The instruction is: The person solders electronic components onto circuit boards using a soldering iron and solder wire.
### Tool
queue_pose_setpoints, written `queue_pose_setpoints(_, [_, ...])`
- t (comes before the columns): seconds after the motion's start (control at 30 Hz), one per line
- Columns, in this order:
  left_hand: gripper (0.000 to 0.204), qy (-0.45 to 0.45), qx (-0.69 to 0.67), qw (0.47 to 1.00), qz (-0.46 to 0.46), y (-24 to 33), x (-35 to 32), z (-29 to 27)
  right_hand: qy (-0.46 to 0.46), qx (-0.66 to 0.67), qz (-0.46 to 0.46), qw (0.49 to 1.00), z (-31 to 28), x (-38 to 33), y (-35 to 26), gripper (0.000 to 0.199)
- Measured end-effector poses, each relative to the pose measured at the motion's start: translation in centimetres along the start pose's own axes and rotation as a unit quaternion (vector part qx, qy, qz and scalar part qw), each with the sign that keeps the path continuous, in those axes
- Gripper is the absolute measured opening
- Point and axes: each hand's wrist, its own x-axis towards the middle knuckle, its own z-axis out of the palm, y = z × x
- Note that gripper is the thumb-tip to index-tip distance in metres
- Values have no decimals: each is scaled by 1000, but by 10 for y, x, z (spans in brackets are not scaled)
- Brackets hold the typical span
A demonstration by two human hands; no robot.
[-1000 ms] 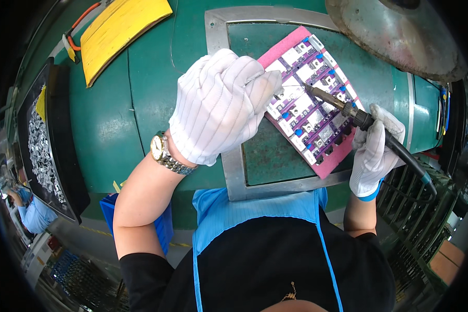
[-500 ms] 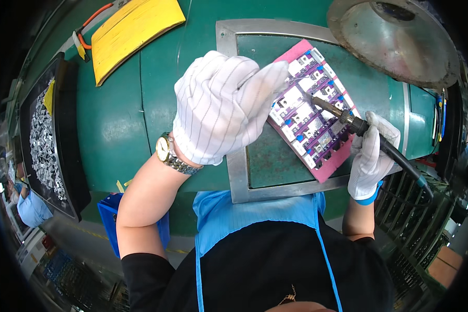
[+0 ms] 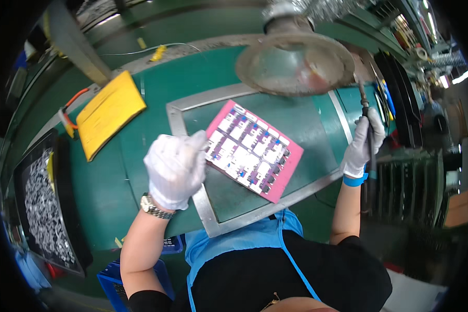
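**Green workbench (image 3: pixel 101 195) spread out beneath me**

At the far left sits a black tray (image 3: pixel 70 218) heaped with small grey metal parts (image 3: pixel 40 213). Next to it, toward the back of the bench, lies a flat yellow board (image 3: pixel 111 117). Nearer me, below the bench edge, a blue bin (image 3: pixel 109 283) is partly covered by my left arm.

My left hand (image 3: pixel 176 169), in a white glove, hangs over the bench with its fingers curled inward; I cannot tell whether anything is pinched in them. A watch (image 3: pixel 153 206) circles that wrist.

Just beside those fingers is the pink pad (image 3: pixel 288 166), lying askew within a metal frame (image 3: pixel 203 210) and carrying rows of white-and-purple units (image 3: pixel 244 143) dotted with blue. Whether I touch its edge, I cannot tell.

Behind the pad hangs a round metal hood (image 3: pixel 265 67). Well apart at the right, my right hand (image 3: pixel 364 140), gloved too, with a blue cuff (image 3: pixel 355 181), grasps a soldering iron (image 3: pixel 370 138), its tip pointing away from me beside the hood's rim.
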Motion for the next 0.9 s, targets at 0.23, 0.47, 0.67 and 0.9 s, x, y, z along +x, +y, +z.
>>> queue_pose_setpoints(0.23, [7,54,-3,998,24,-1,7,-5,-234,-212,-97,944,9,4,1,48])
queue_pose_setpoints(0.47, [21,48,20,999,16,11,-13,13,-90,-16,-88,992,-17,-30,-23,25])
queue_pose_setpoints(0.67, [14,51,41,998,20,12,-12,9,-169,-66,-189,965,-22,-32,-69,22])
queue_pose_setpoints(0.9, [14,35,37,998,30,1,-15,18,-249,108,-117,955,16,-57,-59,36])
